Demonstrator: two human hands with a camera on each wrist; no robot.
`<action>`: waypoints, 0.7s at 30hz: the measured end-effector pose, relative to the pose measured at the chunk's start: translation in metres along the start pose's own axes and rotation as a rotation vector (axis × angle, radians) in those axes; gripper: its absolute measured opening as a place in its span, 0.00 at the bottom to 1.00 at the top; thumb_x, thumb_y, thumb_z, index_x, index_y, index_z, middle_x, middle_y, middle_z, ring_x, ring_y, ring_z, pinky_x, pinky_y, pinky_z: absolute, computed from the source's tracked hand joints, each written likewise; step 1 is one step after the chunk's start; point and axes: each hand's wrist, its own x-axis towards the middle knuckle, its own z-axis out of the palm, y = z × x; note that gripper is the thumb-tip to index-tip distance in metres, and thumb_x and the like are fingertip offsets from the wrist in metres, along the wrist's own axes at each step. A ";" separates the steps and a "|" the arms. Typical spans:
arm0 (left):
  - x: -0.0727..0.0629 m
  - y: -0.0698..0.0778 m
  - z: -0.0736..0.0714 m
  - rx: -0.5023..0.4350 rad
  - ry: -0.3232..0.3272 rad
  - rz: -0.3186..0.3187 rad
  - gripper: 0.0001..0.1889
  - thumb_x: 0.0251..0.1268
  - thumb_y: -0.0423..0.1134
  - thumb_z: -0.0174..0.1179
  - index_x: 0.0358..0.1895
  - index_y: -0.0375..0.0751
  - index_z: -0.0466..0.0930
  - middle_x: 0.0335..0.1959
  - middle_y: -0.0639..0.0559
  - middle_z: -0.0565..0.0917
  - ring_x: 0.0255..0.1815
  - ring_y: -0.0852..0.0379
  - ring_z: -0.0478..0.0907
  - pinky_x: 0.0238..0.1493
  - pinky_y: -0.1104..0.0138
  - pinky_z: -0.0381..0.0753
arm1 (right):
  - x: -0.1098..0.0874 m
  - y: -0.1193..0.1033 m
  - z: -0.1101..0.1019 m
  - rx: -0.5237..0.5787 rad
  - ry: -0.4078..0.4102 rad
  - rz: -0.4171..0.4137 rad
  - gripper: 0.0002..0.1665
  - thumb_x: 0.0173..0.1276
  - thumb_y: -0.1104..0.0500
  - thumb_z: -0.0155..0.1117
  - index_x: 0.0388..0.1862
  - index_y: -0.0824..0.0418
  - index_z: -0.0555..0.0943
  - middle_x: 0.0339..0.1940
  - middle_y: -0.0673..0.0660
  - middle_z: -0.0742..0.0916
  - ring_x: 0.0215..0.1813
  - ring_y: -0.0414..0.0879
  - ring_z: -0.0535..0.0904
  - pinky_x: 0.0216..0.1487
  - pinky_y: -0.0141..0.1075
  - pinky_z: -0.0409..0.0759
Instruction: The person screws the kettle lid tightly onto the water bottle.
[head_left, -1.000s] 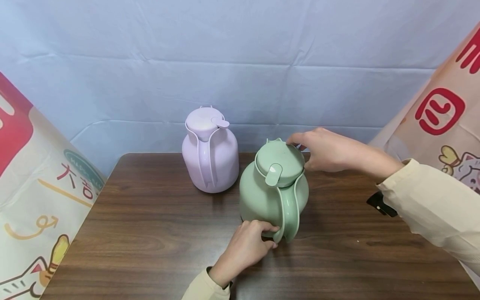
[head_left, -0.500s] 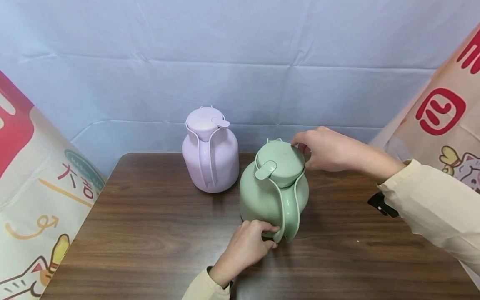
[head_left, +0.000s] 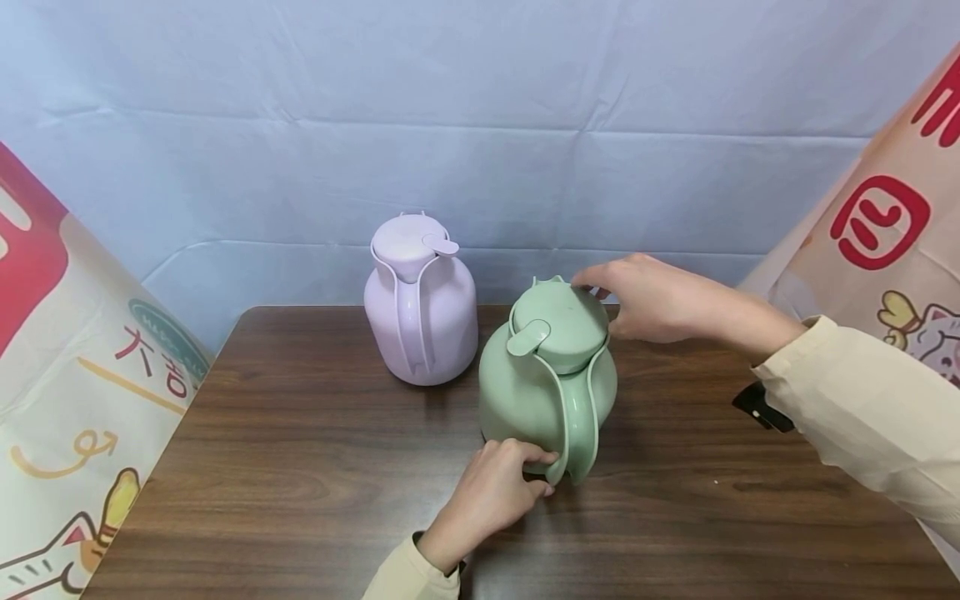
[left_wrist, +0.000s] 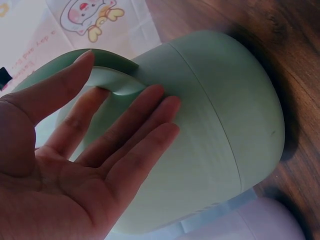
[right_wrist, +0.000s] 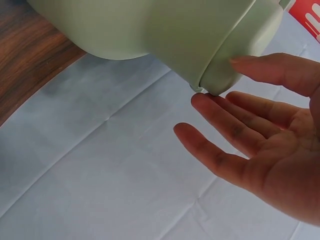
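A green thermos jug (head_left: 517, 400) stands upright on the wooden table, its handle (head_left: 582, 421) facing the person. Low on that handle, my left hand (head_left: 491, 487) pinches its end between thumb and forefinger; the other fingers (left_wrist: 145, 150) lie loosely extended beside the jug's body. My right hand (head_left: 652, 300) reaches over from the right and grips the edge of the round lid (head_left: 573, 312) with thumb and fingertips. In the right wrist view the thumb (right_wrist: 270, 72) lies on the lid's side, one finger held away. The lid's lever (head_left: 528, 337) points front-left.
A lilac thermos jug (head_left: 442, 325) stands just behind and left of the green one, its handle also facing forward. Pale cloth (head_left: 450, 125) hangs behind the table's (head_left: 300, 467) back edge. Printed sheets (head_left: 67, 400) flank both sides.
The lid has turned clockwise a little, its lever swinging from pointing forward to front-left. My right fingertips shifted slightly along the lid's edge. The left hand and both jugs stayed in place.
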 end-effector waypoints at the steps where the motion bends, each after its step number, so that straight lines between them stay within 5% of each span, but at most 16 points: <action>1: 0.000 0.000 0.000 0.000 0.000 0.000 0.15 0.43 0.37 0.71 0.40 0.49 0.86 0.37 0.63 0.84 0.41 0.62 0.78 0.36 0.67 0.76 | 0.000 0.000 0.000 -0.001 0.001 -0.001 0.30 0.46 0.72 0.61 0.54 0.70 0.74 0.48 0.62 0.81 0.47 0.56 0.78 0.47 0.49 0.73; 15: 0.000 0.000 -0.001 -0.016 0.001 0.004 0.15 0.42 0.36 0.71 0.40 0.49 0.86 0.36 0.62 0.84 0.41 0.64 0.78 0.36 0.69 0.76 | 0.000 -0.003 0.000 -0.015 0.027 0.027 0.26 0.38 0.76 0.54 0.41 0.66 0.78 0.28 0.54 0.79 0.32 0.49 0.73 0.33 0.41 0.72; 21: -0.001 0.001 -0.001 -0.028 -0.010 -0.004 0.16 0.43 0.36 0.71 0.40 0.48 0.85 0.37 0.62 0.84 0.41 0.64 0.78 0.35 0.70 0.75 | 0.000 -0.002 0.001 0.017 0.003 0.021 0.32 0.43 0.75 0.57 0.54 0.71 0.73 0.48 0.63 0.80 0.47 0.56 0.76 0.45 0.48 0.74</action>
